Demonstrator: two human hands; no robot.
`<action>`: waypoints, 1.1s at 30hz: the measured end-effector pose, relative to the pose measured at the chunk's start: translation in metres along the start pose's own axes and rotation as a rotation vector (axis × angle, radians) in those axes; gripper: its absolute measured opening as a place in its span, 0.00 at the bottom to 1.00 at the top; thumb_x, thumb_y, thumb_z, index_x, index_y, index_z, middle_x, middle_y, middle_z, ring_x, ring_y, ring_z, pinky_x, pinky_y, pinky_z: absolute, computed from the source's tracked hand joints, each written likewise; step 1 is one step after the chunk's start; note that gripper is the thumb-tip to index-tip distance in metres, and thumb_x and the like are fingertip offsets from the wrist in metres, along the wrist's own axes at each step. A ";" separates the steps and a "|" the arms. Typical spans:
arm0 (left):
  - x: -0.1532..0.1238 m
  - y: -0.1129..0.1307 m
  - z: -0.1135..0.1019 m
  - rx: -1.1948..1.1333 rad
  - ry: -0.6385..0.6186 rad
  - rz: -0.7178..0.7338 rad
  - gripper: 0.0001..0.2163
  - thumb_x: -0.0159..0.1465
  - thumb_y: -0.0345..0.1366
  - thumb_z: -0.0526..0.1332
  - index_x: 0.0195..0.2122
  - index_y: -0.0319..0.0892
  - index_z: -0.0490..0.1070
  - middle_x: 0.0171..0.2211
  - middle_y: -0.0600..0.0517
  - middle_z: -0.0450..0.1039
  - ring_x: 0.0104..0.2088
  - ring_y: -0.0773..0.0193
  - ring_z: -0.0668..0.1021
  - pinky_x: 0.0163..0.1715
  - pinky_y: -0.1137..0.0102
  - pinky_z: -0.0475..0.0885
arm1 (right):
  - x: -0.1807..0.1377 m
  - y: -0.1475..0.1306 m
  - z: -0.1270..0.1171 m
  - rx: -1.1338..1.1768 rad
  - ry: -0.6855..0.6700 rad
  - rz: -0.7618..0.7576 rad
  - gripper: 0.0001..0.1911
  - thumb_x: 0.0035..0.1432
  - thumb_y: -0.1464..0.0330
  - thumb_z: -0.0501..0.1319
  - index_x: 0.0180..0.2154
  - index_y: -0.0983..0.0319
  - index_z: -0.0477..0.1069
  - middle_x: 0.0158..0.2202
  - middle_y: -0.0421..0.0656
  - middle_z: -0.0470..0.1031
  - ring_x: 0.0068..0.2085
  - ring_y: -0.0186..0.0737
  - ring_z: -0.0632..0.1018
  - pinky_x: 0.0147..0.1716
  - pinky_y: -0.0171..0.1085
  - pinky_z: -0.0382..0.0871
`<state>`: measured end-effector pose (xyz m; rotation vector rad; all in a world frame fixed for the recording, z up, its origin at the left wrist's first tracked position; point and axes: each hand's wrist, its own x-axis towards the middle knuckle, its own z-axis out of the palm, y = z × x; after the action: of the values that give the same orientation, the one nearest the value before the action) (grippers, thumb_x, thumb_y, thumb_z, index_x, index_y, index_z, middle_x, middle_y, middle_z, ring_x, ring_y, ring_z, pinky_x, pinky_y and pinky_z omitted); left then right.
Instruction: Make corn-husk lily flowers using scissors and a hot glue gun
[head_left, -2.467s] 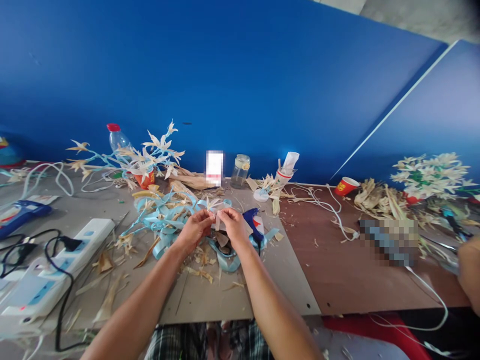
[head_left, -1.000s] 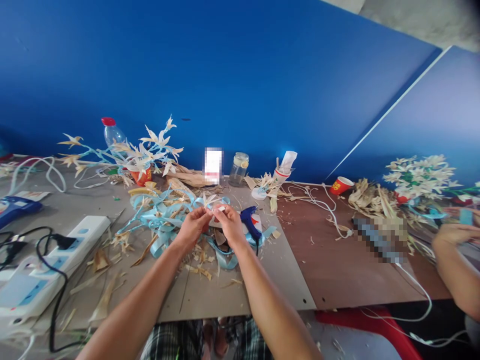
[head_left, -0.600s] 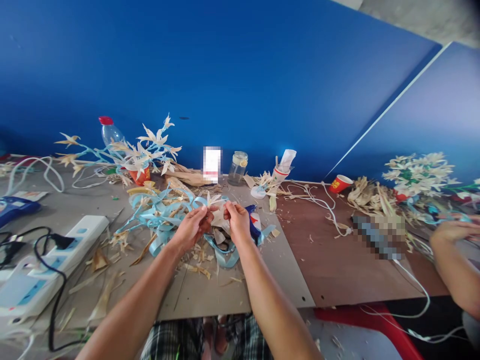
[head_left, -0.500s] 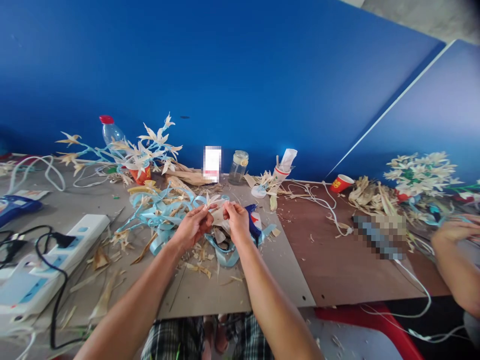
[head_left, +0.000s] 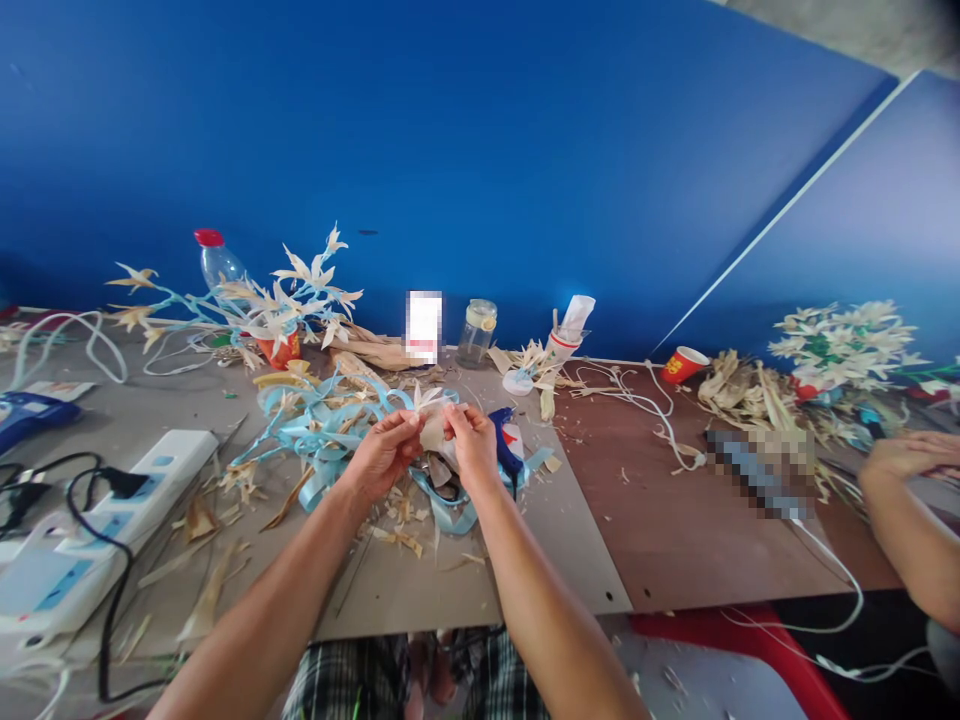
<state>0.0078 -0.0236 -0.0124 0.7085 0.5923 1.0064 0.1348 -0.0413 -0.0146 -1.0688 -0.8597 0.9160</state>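
My left hand and my right hand meet above the middle of the table, both pinched on a small pale husk piece held between their fingertips. Just behind them lies a tangle of light blue ribbon and husk flowers. A blue glue gun lies right beside my right hand. Husk scraps are scattered under my wrists.
A white power strip with black cables lies at the left. A red-capped bottle, a flower branch, a glass jar and red cups stand along the blue wall. Another person's arm works at the right by a white flower bunch.
My hands have stayed together on the husk piece, turning it slightly and shifting a little. The other person's arm has come further into view at the right.
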 end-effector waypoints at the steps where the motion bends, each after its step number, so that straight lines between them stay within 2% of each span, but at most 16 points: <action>1: 0.000 0.001 0.000 0.006 0.003 0.001 0.10 0.49 0.33 0.69 0.26 0.36 0.68 0.24 0.55 0.67 0.17 0.80 0.60 0.18 0.79 0.56 | -0.001 -0.001 0.000 0.006 -0.020 -0.010 0.14 0.49 0.58 0.61 0.22 0.62 0.68 0.19 0.36 0.63 0.22 0.30 0.63 0.24 0.32 0.58; 7: 0.001 -0.002 0.000 0.102 0.033 0.062 0.11 0.47 0.36 0.70 0.26 0.37 0.70 0.21 0.57 0.66 0.17 0.78 0.61 0.18 0.78 0.55 | -0.005 -0.005 0.001 -0.015 -0.170 -0.158 0.14 0.49 0.58 0.62 0.19 0.61 0.69 0.27 0.41 0.70 0.33 0.37 0.70 0.34 0.35 0.64; 9: 0.001 -0.004 0.001 0.168 0.046 0.105 0.11 0.48 0.37 0.69 0.25 0.38 0.70 0.20 0.56 0.66 0.17 0.78 0.61 0.18 0.78 0.55 | -0.004 -0.003 0.001 0.004 -0.159 -0.139 0.14 0.49 0.58 0.62 0.20 0.61 0.70 0.28 0.41 0.71 0.32 0.35 0.70 0.32 0.34 0.64; 12: 0.000 -0.005 0.003 0.236 0.052 0.133 0.10 0.48 0.37 0.69 0.25 0.38 0.70 0.18 0.57 0.64 0.17 0.77 0.61 0.18 0.77 0.55 | -0.001 -0.001 0.000 0.098 -0.100 -0.040 0.13 0.49 0.58 0.62 0.23 0.61 0.72 0.22 0.38 0.68 0.24 0.31 0.65 0.28 0.34 0.63; 14: -0.002 -0.005 0.005 0.208 0.021 0.103 0.10 0.49 0.37 0.69 0.26 0.37 0.71 0.19 0.57 0.64 0.17 0.77 0.61 0.18 0.77 0.56 | 0.001 -0.002 -0.001 0.169 -0.062 0.016 0.13 0.47 0.58 0.63 0.23 0.62 0.72 0.19 0.37 0.66 0.21 0.30 0.64 0.25 0.33 0.62; 17: -0.004 -0.002 0.006 0.077 -0.075 -0.018 0.11 0.52 0.40 0.66 0.29 0.37 0.71 0.24 0.55 0.67 0.19 0.76 0.65 0.20 0.76 0.61 | 0.002 -0.005 -0.001 0.241 -0.040 0.068 0.13 0.43 0.59 0.65 0.22 0.62 0.70 0.20 0.38 0.69 0.20 0.29 0.64 0.23 0.32 0.60; 21: -0.004 0.001 0.004 -0.063 -0.134 -0.160 0.12 0.57 0.43 0.63 0.31 0.37 0.70 0.26 0.52 0.69 0.19 0.74 0.66 0.21 0.74 0.65 | 0.002 -0.009 -0.002 0.244 -0.089 0.107 0.12 0.43 0.60 0.65 0.22 0.62 0.70 0.22 0.38 0.72 0.21 0.29 0.64 0.23 0.32 0.60; 24: -0.004 0.003 0.002 -0.084 -0.140 -0.164 0.08 0.57 0.36 0.63 0.28 0.36 0.69 0.23 0.55 0.67 0.14 0.80 0.58 0.17 0.78 0.60 | 0.001 -0.010 -0.002 0.243 -0.140 0.128 0.12 0.44 0.60 0.65 0.22 0.62 0.70 0.21 0.38 0.72 0.21 0.29 0.65 0.24 0.32 0.60; 27: -0.005 0.004 0.002 -0.074 -0.140 -0.163 0.07 0.56 0.33 0.64 0.27 0.35 0.67 0.20 0.58 0.63 0.13 0.81 0.53 0.15 0.78 0.57 | 0.000 -0.010 -0.001 0.278 -0.152 0.147 0.11 0.42 0.61 0.66 0.21 0.62 0.70 0.22 0.38 0.72 0.21 0.29 0.65 0.24 0.32 0.59; 33: -0.004 0.003 0.000 -0.034 -0.142 -0.113 0.07 0.56 0.32 0.64 0.28 0.37 0.66 0.20 0.57 0.64 0.14 0.80 0.56 0.17 0.79 0.56 | 0.003 -0.002 -0.001 0.250 -0.057 0.096 0.12 0.43 0.61 0.66 0.21 0.62 0.70 0.22 0.36 0.69 0.22 0.28 0.63 0.24 0.31 0.59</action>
<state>0.0051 -0.0262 -0.0097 0.7021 0.4854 0.8521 0.1373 -0.0396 -0.0123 -0.8764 -0.7238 1.1079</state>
